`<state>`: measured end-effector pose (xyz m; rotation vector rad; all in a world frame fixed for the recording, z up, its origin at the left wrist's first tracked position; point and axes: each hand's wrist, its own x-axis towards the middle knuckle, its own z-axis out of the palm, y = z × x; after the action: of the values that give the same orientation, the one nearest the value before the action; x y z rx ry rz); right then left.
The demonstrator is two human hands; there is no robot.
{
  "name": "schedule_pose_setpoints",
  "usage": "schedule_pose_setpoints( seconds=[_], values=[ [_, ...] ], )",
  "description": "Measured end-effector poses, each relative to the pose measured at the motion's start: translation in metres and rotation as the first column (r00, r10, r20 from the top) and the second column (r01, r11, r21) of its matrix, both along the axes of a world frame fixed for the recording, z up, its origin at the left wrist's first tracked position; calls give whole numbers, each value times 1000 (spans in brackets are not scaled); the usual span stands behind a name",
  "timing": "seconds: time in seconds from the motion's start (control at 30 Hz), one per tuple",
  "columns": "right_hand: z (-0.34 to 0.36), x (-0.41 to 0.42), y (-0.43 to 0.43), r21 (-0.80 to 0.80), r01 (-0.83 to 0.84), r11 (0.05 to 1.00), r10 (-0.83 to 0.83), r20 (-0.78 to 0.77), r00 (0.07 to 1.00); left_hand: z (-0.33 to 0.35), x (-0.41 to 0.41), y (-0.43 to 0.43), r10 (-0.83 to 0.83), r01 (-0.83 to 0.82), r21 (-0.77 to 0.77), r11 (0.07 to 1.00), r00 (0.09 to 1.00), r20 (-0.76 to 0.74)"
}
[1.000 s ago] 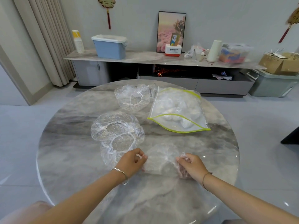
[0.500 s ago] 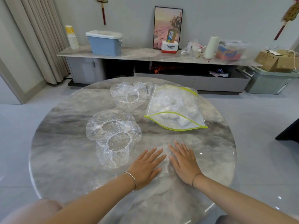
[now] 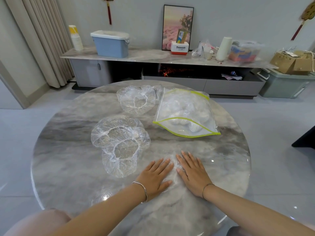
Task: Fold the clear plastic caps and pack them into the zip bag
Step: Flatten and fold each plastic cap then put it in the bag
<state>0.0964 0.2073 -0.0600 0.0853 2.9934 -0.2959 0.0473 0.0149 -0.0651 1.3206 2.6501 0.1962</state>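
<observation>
Near the table (image 3: 68,167) edge, left hand (image 3: 154,178) and right hand (image 3: 192,174) press flat, apparently on a cap (image 3: 173,165).

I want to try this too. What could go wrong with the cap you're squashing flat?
The crinkly clear plastic cap under the flat left hand and right hand may puff back up once they lift. The clear zip bag with the yellow-green edge already looks quite full, so squeezing another in could be hard.
</observation>
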Motion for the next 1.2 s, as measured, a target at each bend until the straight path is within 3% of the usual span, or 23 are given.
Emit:
schedule_pose_setpoints(
  seconds=[0.17, 0.27, 0.4, 0.5, 0.57, 0.63, 0.73, 0.77, 0.83, 0.87, 0.93, 1.03, 1.13, 1.2],
  values=[
    [6, -1, 0, -18, -18, 1000, 19, 48, 999, 0, 2, 0, 1, -1, 25, 1000, 1000, 1],
    [18, -2, 2, -50, -44, 998, 47, 58, 997, 8, 3, -2, 8, -8, -39, 999, 1000, 1],
    [41, 3, 1, -79, -289, 954, 272, -180, 945, 24, -1, -13, 46, -48, -9, 999, 989, -138],
    [51, 13, -3, -47, -519, 853, 515, -71, 854, 29, -6, -24, 22, -14, 36, 999, 977, -212],
    [46, 14, -5, 3, -578, 816, 578, -4, 816, 30, -7, -28, 39, -21, 80, 997, 975, -219],
    [40, 11, -9, 80, -596, 799, 601, -57, 797, 35, -6, -31, 41, -31, 51, 998, 979, -200],
    [31, 3, -11, 113, -533, 838, 545, -181, 819, 37, -9, -36, 20, -20, -7, 1000, 993, -117],
    [28, 2, -10, 51, -516, 855, 514, -204, 833, 37, -11, -37, 25, -25, 3, 1000, 998, -66],
    [30, 2, -11, -241, -364, 900, 329, -175, 928, 36, -14, -41, 37, -37, 26, 999, 999, -7],
    [31, 3, -12, -437, -235, 868, 200, -124, 972, 36, -17, -43, 30, -29, 46, 999, 1000, -5],
    [35, 2, -15, -721, -24, 692, -22, -55, 998, 34, -21, -45, 45, -45, 62, 997, 999, -1],
    [40, -2, -19, -860, 208, 466, -245, 101, 964, 33, -23, -39, 190, -209, 220, 953, 976, 104],
    [37, -3, -18, -850, 317, 421, -354, 168, 920, 36, -20, -35, 298, -389, 300, 871, 904, 306],
    [37, -2, -19, -819, 308, 485, -414, 96, 905, 38, -16, -32, 315, -423, 290, 858, 881, 352]
  ],
)
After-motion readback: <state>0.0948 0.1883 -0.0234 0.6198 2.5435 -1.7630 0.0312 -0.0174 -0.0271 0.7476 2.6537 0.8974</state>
